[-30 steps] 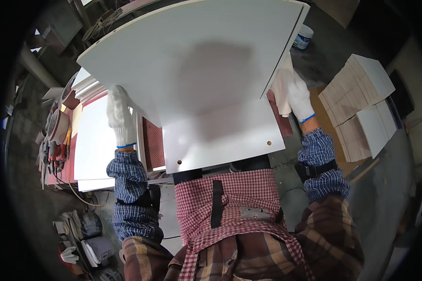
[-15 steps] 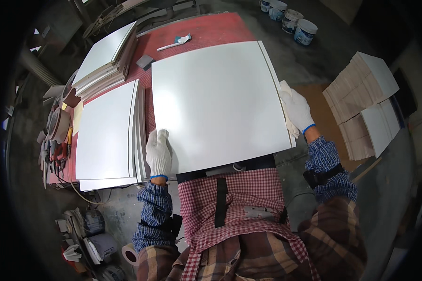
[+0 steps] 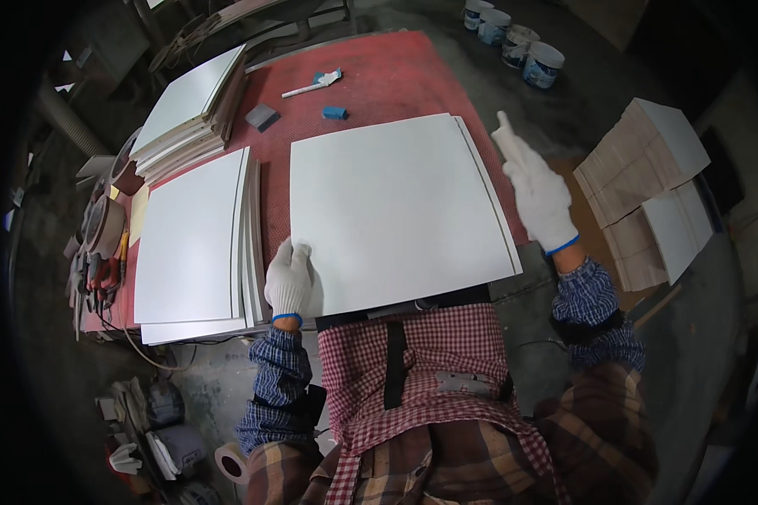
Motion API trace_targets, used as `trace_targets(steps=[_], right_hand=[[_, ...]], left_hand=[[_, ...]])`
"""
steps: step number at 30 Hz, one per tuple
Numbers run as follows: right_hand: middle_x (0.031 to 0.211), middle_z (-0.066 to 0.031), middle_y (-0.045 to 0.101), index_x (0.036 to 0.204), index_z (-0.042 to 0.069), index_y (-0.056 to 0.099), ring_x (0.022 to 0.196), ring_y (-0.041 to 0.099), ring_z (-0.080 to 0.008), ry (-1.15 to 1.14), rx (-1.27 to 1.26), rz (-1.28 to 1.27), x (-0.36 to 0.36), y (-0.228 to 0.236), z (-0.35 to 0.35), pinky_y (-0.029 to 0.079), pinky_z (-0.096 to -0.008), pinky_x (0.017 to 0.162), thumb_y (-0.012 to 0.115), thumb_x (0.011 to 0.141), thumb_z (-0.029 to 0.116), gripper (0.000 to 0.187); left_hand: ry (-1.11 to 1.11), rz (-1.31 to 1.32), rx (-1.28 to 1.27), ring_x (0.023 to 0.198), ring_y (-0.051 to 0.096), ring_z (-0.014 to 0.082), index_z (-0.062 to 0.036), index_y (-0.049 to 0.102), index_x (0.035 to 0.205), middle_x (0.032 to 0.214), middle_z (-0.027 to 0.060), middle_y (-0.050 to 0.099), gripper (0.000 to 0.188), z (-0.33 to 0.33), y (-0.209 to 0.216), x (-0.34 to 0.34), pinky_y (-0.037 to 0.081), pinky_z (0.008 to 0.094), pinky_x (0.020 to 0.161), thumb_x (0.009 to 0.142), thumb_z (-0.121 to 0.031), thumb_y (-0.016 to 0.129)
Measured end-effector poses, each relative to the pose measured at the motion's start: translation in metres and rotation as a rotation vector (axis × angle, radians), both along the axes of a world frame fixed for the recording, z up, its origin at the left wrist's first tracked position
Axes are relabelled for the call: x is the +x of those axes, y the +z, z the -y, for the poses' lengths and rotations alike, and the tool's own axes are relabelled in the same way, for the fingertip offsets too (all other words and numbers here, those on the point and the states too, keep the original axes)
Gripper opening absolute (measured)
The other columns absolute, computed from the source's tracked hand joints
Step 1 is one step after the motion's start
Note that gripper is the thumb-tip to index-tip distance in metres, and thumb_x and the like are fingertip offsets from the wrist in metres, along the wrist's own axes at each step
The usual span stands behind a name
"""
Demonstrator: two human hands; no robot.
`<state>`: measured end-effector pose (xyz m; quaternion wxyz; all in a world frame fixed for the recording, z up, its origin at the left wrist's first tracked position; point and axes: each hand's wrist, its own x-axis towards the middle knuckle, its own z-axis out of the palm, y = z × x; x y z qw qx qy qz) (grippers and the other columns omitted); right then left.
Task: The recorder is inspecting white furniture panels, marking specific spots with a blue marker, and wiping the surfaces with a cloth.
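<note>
White-gloved left hand (image 3: pixel 288 283) grips in its fingers the left edge of a flat, nearly square white panel (image 3: pixel 396 210) overhanging the red tabletop (image 3: pixel 387 67); the panel lies left of the gloved right hand (image 3: pixel 539 195), fingers outstretched, apart from it.

Left hand (image 3: pixel 288 282): white-gloved, at 8 o'clock of the view, fingers bent, tips toward 12.
Left wrist (image 3: pixel 287 325): near straight.
Left forearm (image 3: pixel 280 374): blue-sleeved, toward 12.
Right hand (image 3: pixel 541 195): white-gloved, at 2 o'clock, fingers stretched, pointing to 11.
Right wrist (image 3: pixel 569 257): near straight.
Right forearm (image 3: pixel 587 299): blue-sleeved, angled toward 11.
</note>
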<state>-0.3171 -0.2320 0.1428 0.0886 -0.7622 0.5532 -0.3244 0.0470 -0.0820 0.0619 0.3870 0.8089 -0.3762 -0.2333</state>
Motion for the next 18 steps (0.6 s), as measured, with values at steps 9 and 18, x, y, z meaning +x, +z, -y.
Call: trace_targets(steps=[9,18], right_hand=[[0.163,-0.0192,0.037,0.155,0.005,0.042,0.154,0.028,-0.0362,1.037,0.078,-0.530,0.047,-0.075,-0.058,0.014,-0.0547,0.129,0.067,0.094,0.043,0.076],[0.165,-0.0170,0.034,0.158,0.007,0.040,0.155,0.022,-0.0343,0.417,-0.008,-0.547,0.047,-0.095,0.117,0.012,-0.0468,0.129,0.053,0.102,0.039,0.066]], left_hand=[[-0.120,0.403,0.055,0.124,0.056,0.0442,0.0007,0.043,0.150,0.136,0.0269,0.057,0.077,-0.026,-0.020,-0.026,0.047,0.0518,0.104,0.092,-0.042,0.069],[-0.198,0.324,-0.129,0.114,0.057,0.0414,0.0053,0.039,0.144,0.120,0.0239,0.058,0.072,-0.022,-0.027,-0.007,0.049,0.0489,0.098,0.088,-0.025,0.073]])
